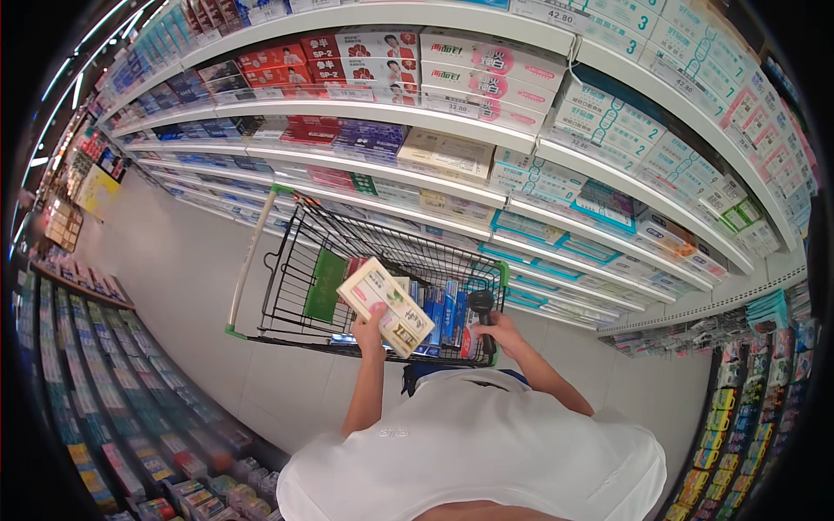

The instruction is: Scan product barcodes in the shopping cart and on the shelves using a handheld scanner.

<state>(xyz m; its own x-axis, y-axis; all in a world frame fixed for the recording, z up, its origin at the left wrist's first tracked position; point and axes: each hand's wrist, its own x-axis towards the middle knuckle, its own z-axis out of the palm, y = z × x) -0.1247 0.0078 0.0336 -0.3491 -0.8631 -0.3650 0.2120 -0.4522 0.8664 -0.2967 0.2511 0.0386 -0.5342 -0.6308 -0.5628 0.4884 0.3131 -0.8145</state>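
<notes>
While the left hand [372,323] grips a flat cream-coloured box [387,306] by its lower edge, holding it tilted over the near end of the shopping cart [287,269], the right hand [497,333] is wrapped around the handle of a black handheld scanner [480,306], whose head points up and toward the box. Box and scanner sit near each other but apart, both above the cart's basket rather than inside it.

Down in the wire basket there is already stock: a green flat pack [325,285] standing against the left side, and a row of blue and red cartons [445,314] upright along the near wall, so I judge a fair part of the picking done. The box in hand looks to be at the scanning step and not yet laid in with the rest. Whether the scanner is reading it I cannot tell from this angle, as its face is too small to make out.

Beyond the cart, the long white shelves [521,148] run full of boxed goods in white, teal, red and purple, with no obvious gap where the cream box came from. Low racks [104,373] of small packets line the aisle on the person's left.
</notes>
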